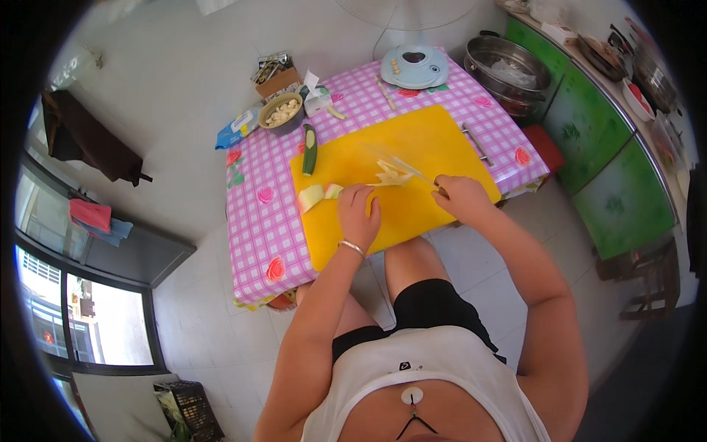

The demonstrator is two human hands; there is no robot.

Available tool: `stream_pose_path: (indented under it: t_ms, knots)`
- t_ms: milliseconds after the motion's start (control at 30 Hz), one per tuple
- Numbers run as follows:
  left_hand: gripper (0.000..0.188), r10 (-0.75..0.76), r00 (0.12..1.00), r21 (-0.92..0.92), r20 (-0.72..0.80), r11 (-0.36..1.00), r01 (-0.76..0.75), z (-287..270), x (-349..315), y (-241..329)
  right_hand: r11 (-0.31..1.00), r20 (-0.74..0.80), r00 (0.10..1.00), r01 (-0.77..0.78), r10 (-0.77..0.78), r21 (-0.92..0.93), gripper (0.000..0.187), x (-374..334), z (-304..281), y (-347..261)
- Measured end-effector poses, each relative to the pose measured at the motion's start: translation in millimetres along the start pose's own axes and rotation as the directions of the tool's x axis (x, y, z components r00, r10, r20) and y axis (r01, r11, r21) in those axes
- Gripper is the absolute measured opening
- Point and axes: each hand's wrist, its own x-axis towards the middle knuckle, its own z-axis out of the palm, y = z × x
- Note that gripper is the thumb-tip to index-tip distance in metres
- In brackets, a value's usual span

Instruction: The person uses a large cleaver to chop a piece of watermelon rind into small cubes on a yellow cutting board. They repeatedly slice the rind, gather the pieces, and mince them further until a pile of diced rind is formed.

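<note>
My right hand (462, 199) is closed round the handle of a kitchen knife (412, 169). Its blade points up and left across the yellow cutting board (449, 140), over a small heap of pale cut strips (392, 172). Left of the heap, my left hand (359, 218) presses its bent fingers down on the board, and a thin pale slice (377, 185) shows at the fingertips. Beside that hand lie two pale chunks with pinkish edges, a larger chunk (311, 197) and a smaller chunk (333, 191). Beyond them rests a partly peeled dark green cucumber or zucchini (310, 151).
A pink checked tablecloth (258, 236) covers the table. At its far left stand a bowl of pale pieces (283, 114), a blue packet (237, 131) and a tissue box (317, 100). A light-blue scale-like device (414, 68) is at the back; a peeler-like metal tool (477, 144) lies right of the board.
</note>
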Motion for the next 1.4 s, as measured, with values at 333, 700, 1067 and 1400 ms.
stream_pose_path:
  t_ms: [333,700,1067,1400]
  knots:
    - [0.067,0.168,0.676,-0.019,0.718,0.975,-0.223,-16.9,28.3,48.0,0.84,0.022,0.931,0.338,-0.364,-0.425,0.025,-15.5,10.5,7.4]
    - [0.059,-0.039,0.689,-0.016,0.723,0.997,0.074,7.3,62.8,-62.0,0.925,-0.001,0.987,0.151,-0.162,-0.348,0.037,-89.9,-45.6,39.5]
    - [0.052,-0.135,0.676,0.088,0.724,0.991,0.103,30.7,68.8,-43.2,0.974,-0.144,0.989,-0.063,0.032,-0.217,0.041,-108.7,-38.8,48.7]
    - [0.025,0.362,0.781,-0.092,0.51,0.925,-0.369,18.6,75.8,13.2,0.921,-0.108,0.974,0.148,-0.199,-0.36,0.033,-85.2,-25.9,44.2]
